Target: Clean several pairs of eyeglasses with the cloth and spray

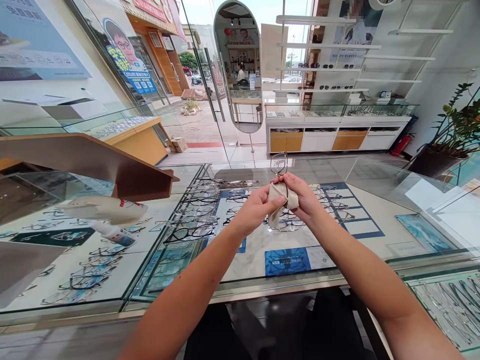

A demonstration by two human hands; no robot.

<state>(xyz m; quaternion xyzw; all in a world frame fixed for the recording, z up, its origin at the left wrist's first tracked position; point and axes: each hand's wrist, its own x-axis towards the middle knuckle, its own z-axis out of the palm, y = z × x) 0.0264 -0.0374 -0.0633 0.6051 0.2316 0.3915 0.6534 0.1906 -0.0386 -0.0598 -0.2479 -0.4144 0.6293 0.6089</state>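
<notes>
Worktop (243,262) of glass bears rows of spectacles (195,231); above it, both hands (257,206) grasp a cloth (276,194) and eyeglasses (286,163). Beyond it stand an oval mirror (238,60), shelves (330,46) and potted plant (453,137).

- One left hand (258,206), one right hand (304,194)
- One cloth (276,192)
- One pair of held glasses (278,163)
- Display glasses (193,232): too many to count
- One mirror (238,62)
- One fire extinguisher (401,145)
- One potted plant (444,140)

Cloth (276,204), beige. Spectacles (278,163), dark-rimmed, clear lenses. Leaflet (288,261), blue, pale lettering. Bottle (114,233), white, blue label. Fire extinguisher (401,145), red. Cabinet (318,142), white with orange-tan panels. Potted plant (463,125), green.
</notes>
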